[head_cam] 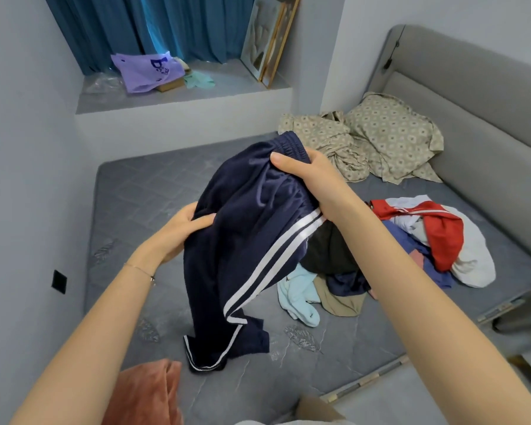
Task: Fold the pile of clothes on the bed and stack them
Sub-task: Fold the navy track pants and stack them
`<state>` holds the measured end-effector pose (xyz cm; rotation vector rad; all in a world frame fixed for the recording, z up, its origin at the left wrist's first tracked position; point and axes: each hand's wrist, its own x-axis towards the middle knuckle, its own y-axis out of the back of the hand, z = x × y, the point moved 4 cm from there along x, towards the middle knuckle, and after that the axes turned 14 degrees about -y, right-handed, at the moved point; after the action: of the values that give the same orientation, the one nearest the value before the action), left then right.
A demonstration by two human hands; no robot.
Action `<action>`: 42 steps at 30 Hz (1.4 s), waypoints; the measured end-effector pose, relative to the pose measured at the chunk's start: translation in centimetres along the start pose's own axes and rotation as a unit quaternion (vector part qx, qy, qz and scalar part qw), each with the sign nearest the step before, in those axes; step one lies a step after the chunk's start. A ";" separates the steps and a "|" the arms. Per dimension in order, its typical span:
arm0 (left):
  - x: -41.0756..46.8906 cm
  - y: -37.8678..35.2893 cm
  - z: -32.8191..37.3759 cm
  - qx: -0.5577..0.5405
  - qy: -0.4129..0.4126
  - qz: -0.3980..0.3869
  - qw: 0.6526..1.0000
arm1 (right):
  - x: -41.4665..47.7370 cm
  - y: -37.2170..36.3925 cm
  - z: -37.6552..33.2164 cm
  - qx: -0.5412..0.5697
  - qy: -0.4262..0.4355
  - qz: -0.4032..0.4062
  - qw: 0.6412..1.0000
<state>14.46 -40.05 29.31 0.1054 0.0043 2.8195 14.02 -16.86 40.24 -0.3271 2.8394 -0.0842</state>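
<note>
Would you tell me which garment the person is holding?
The navy bottoms with white side stripes, gripped by left hand and right hand; the others lie in the pile.

Left hand [178,231] and right hand [307,176] grip navy trousers [252,240] above bed [154,185]; clothes pile [411,240] beside.

grey mattress [135,194], clothes pile [442,237], patterned bedding [390,136]

I'm seeing purple plastic bag [144,72] lying on grey window ledge [227,90], gold-framed pictures [270,41] leaning beside teal pleated curtains [154,26].
</note>
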 end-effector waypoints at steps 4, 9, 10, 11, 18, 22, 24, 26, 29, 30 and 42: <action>1.2 1.0 0.9 0.021 -0.012 0.009 1.000 | 0.2 2.7 2.7 0.003 -0.049 0.044 0.998; 4.8 0.9 -1.3 0.204 -0.029 0.014 0.978 | 1.6 7.1 6.1 0.015 -0.095 0.088 0.991; 5.8 0.1 -2.4 0.241 -0.027 0.014 0.970 | 1.9 8.2 6.9 0.009 -0.096 0.097 0.991; 6.9 -1.2 -3.8 0.271 -0.022 0.006 0.962 | 2.2 9.4 7.6 0.003 -0.097 0.106 0.990; 13.9 -12.6 -14.8 0.215 0.048 0.074 0.973 | 6.3 20.8 13.6 -0.056 -0.101 0.183 0.976; 19.3 -18.2 -21.8 0.216 0.082 0.095 0.968 | 10.1 29.2 18.7 -0.085 -0.136 0.211 0.964; 22.0 -20.9 -25.2 0.226 0.083 0.090 0.966 | 11.6 33.3 21.1 -0.094 -0.154 0.227 0.957; 24.7 -23.4 -27.9 0.240 0.075 0.088 0.964 | 13.2 37.1 23.4 -0.109 -0.160 0.239 0.952; 28.3 -26.3 -31.7 0.289 0.062 0.091 0.951 | 16.0 41.9 26.6 -0.146 -0.164 0.241 0.946; 29.3 -27.1 -33.0 0.311 0.059 0.091 0.944 | 16.8 43.3 27.5 -0.161 -0.161 0.242 0.943; 32.5 -29.9 -42.8 0.404 -0.023 0.171 0.899 | 25.0 49.9 38.8 -0.273 -0.190 0.240 0.912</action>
<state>-10.04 -1.07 -11.51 0.3878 1.2566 2.9408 -9.03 24.97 -8.16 0.2368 2.4129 0.7934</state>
